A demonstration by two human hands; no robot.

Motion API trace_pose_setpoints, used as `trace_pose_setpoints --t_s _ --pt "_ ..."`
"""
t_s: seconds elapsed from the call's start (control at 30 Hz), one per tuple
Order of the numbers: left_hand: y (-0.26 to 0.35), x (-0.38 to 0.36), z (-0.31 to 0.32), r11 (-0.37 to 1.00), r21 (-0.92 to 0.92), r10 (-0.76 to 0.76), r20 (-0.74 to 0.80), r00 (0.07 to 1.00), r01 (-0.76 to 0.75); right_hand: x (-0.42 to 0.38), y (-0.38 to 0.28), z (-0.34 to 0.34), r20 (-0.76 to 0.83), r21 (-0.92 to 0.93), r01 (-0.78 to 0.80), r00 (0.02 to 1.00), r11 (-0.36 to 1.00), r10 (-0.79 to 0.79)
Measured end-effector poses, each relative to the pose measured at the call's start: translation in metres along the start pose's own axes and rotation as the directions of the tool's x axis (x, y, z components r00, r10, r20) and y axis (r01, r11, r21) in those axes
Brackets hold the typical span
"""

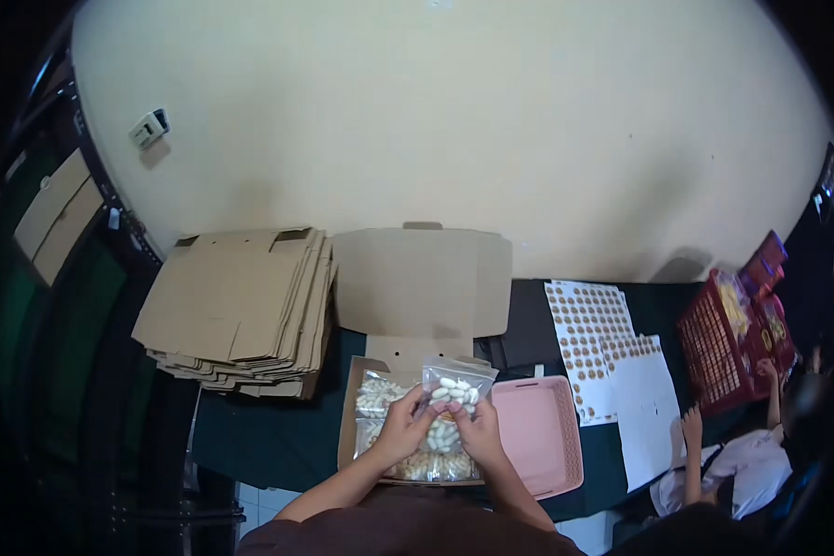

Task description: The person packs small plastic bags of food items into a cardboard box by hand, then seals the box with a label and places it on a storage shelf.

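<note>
Both of my hands grip a clear plastic zip bag [455, 385] with white oval pieces in it. My left hand [406, 428] has its fingers closed on the bag's left side, and my right hand [478, 434] pinches the right side. The bag is held above an open cardboard box [349, 422] whose lid stands up behind it. Inside the box lie several more clear bags [377, 393] of pale pieces. My hands and forearms hide part of the box.
To the left stands a stack of flattened cardboard boxes [227, 296]. A pink plastic basket [535, 435] adjoins the box on the right. Beyond it lie sticker sheets [588, 338] and a red basket [713, 347] with packets. Another person [737, 468] sits at the right edge.
</note>
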State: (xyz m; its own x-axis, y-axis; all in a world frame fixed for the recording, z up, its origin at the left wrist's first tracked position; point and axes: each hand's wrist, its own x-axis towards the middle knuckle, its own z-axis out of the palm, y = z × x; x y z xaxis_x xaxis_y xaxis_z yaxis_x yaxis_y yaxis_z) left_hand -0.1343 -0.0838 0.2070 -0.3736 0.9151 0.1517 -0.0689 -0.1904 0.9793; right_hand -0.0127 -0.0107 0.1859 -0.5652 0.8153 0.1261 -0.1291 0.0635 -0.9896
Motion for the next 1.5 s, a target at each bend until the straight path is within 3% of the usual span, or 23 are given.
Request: trace_pose_setpoints --t_s 0.13,0.2,0.23,0.27,0.33,0.4,0.47,0.53,0.6,0.7,0.87,0.93,1.07,1.23,1.33,1.37,1.4,1.47,1.5 --pt "0.000 -0.009 -0.021 0.993 -0.101 -0.058 -0.048 0.997 0.053 0.004 -0.018 0.012 0.143 0.146 -0.106 0.986 0.984 0.085" --pt "0.009 -0.013 -0.023 0.977 0.213 0.026 -0.051 0.998 -0.015 0.002 -0.008 0.014 0.156 0.053 -0.142 0.979 0.989 0.132" --pt "0.019 -0.015 -0.019 0.964 0.257 0.074 -0.040 0.996 -0.061 0.004 -0.007 0.017 0.097 0.065 -0.099 0.991 0.993 0.092" --pt "0.015 -0.014 -0.017 0.964 0.258 0.078 -0.040 0.996 -0.065 0.007 -0.008 0.019 0.037 0.072 -0.051 0.998 0.996 0.048" --pt "0.009 -0.013 -0.011 0.976 0.193 0.122 -0.091 0.988 -0.102 0.006 -0.013 0.018 0.055 0.066 -0.109 0.993 0.992 0.105" --pt "0.010 -0.015 -0.011 0.997 0.080 0.022 -0.144 0.989 -0.010 -0.001 -0.020 0.025 0.077 0.190 -0.003 0.997 0.982 -0.012" --pt "0.010 -0.016 -0.014 0.986 0.127 0.123 -0.113 0.986 -0.108 -0.005 -0.012 0.019 0.127 0.100 -0.083 0.989 0.992 0.070" --pt "0.009 -0.019 -0.014 0.991 0.091 0.104 -0.115 0.988 -0.094 -0.006 -0.016 0.018 0.170 0.191 -0.123 0.981 0.974 0.091" --pt "0.007 -0.020 -0.017 0.996 0.036 0.088 -0.100 0.991 -0.085 -0.008 -0.018 0.011 0.212 0.137 -0.161 0.969 0.977 0.130" --pt "0.001 -0.022 -0.023 0.997 0.060 0.054 -0.058 0.997 -0.051 -0.007 -0.015 0.005 0.314 0.205 -0.234 0.936 0.951 0.162" --pt "0.001 -0.020 -0.023 0.996 0.069 0.062 -0.032 0.998 -0.059 -0.007 -0.008 0.004 0.283 0.216 -0.315 0.926 0.924 0.249" --pt "0.003 -0.021 -0.016 0.967 0.209 0.137 0.045 0.990 -0.143 -0.010 -0.007 0.012 0.132 0.112 -0.160 0.981 0.981 0.145" --pt "0.002 -0.021 -0.017 0.972 0.228 0.011 0.161 0.987 -0.048 -0.010 -0.005 0.009 0.158 0.098 -0.172 0.975 0.980 0.155" --pt "0.015 -0.022 -0.013 0.967 0.250 -0.005 0.219 0.976 -0.051 -0.015 -0.020 0.017 0.032 0.245 -0.196 0.980 0.949 0.194" --pt "0.007 -0.021 -0.020 0.971 0.232 -0.004 0.238 0.971 -0.053 -0.012 -0.009 0.016 0.056 0.264 -0.278 0.960 0.924 0.273" --pt "0.008 -0.021 -0.023 0.970 0.226 0.035 0.241 0.970 -0.091 -0.011 -0.010 0.013 0.134 0.285 -0.314 0.948 0.905 0.287" --pt "0.011 -0.020 -0.025 0.970 0.226 0.038 0.238 0.970 -0.093 -0.012 -0.016 0.016 0.137 0.283 -0.314 0.948 0.906 0.286" --pt "0.017 -0.019 -0.027 0.998 0.056 -0.022 0.169 0.985 0.012 -0.012 -0.028 0.022 0.179 0.143 -0.252 0.958 0.957 0.225" --pt "0.012 -0.019 -0.029 0.999 0.029 -0.024 0.181 0.983 0.019 -0.011 -0.020 0.022 0.202 0.183 -0.217 0.963 0.959 0.179"
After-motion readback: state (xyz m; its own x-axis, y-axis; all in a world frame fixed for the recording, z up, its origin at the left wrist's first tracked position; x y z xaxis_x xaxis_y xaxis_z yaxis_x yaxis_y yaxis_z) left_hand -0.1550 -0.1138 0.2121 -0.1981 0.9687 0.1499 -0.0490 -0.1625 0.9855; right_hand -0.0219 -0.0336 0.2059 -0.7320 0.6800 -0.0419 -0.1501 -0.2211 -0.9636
